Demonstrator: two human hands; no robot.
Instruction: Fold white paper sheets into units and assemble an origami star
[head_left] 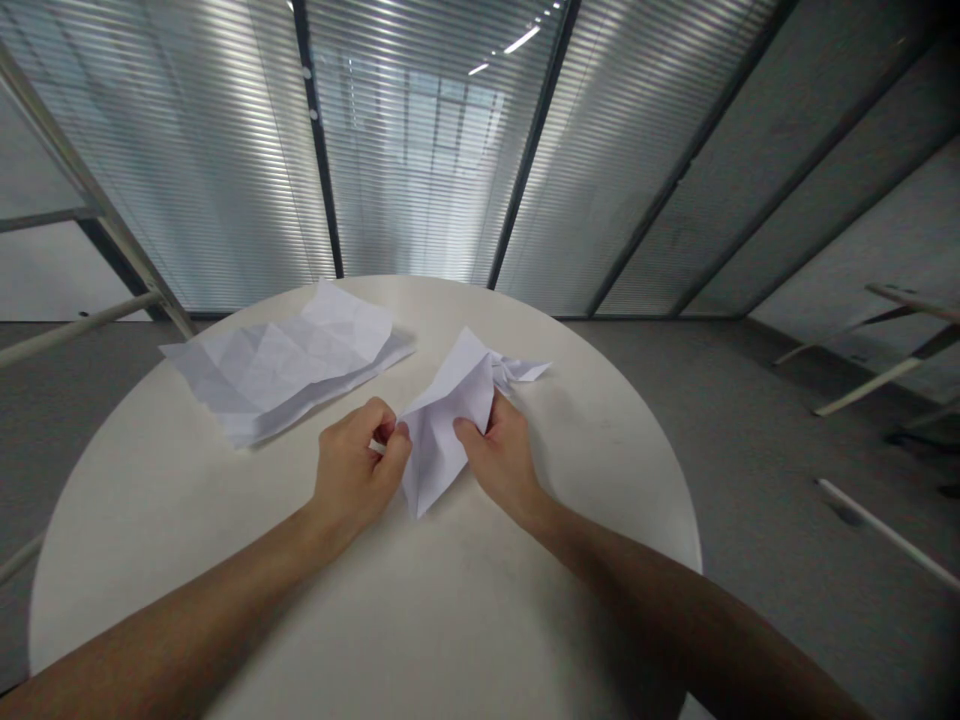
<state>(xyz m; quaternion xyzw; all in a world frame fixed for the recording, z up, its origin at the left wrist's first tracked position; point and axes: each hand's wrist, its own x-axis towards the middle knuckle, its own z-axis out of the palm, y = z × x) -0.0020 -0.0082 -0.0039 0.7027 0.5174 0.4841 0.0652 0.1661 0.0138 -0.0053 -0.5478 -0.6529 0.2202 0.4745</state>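
A partly folded white paper point(444, 415) stands tilted on the round white table point(585, 470), with a crumpled pointed part at its far right end. My left hand point(360, 475) is closed, pinching the paper's left corner between thumb and fingers. My right hand point(504, 458) grips the paper's right side, thumb on the front face and fingers behind it. Both forearms reach in from the near edge of the table.
A creased, unfolded white sheet point(289, 360), possibly more than one, lies flat on the table's far left. Behind the table stands a glass wall with blinds point(427, 150). Grey carpet surrounds the table, with metal frame legs point(885, 375) at the right and a metal frame point(82, 320) at the left.
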